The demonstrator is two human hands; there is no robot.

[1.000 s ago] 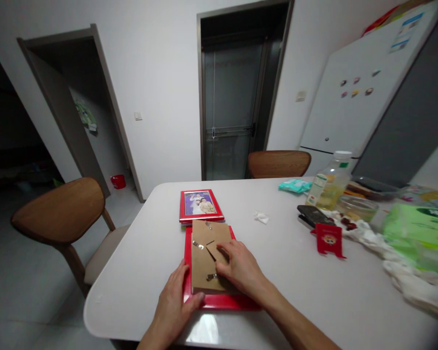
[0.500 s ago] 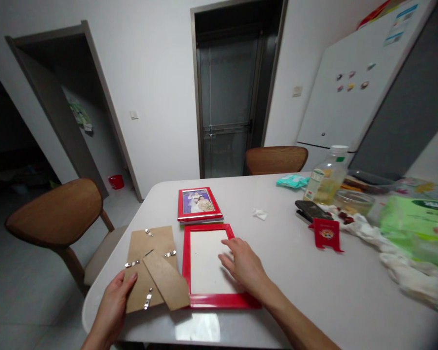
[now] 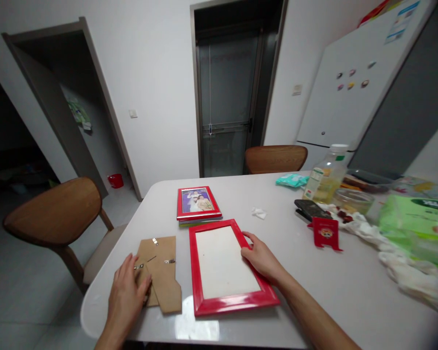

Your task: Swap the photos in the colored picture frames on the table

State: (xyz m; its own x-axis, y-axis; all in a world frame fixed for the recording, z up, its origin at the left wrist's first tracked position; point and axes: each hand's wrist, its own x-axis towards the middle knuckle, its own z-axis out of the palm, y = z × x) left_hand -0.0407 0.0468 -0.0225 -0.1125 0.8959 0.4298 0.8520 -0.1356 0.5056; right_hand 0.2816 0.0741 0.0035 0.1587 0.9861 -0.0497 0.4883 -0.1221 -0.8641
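My right hand (image 3: pixel 263 257) grips the right side of a red picture frame (image 3: pixel 226 307), thumb over the rim. The frame looks tilted slightly, and a blank white sheet (image 3: pixel 224 262) fills its middle. To its left, a brown backing board (image 3: pixel 162 248) with metal clips and a fold-out stand lies on the table. My left hand (image 3: pixel 127 289) rests over the board's left part, fingers spread, covering some of its clips. Behind the red frame, a second red frame (image 3: pixel 199 214) with a photo in it lies on top of a thin stack.
On the white table (image 3: pixel 292 321) are a crumpled tissue (image 3: pixel 258 213), a teal packet (image 3: pixel 292 181), a bottle (image 3: pixel 324 175), a black phone (image 3: pixel 312 210), a small red stand-like piece (image 3: pixel 326 234) and a green tissue pack (image 3: pixel 416 218). Wooden chairs (image 3: pixel 54 209) stand around.
My right hand has taken hold of the empty-looking red frame, which has shifted right and turned slightly. The backing board now lies flatter, and my left hand has moved over it with its grip loosened.
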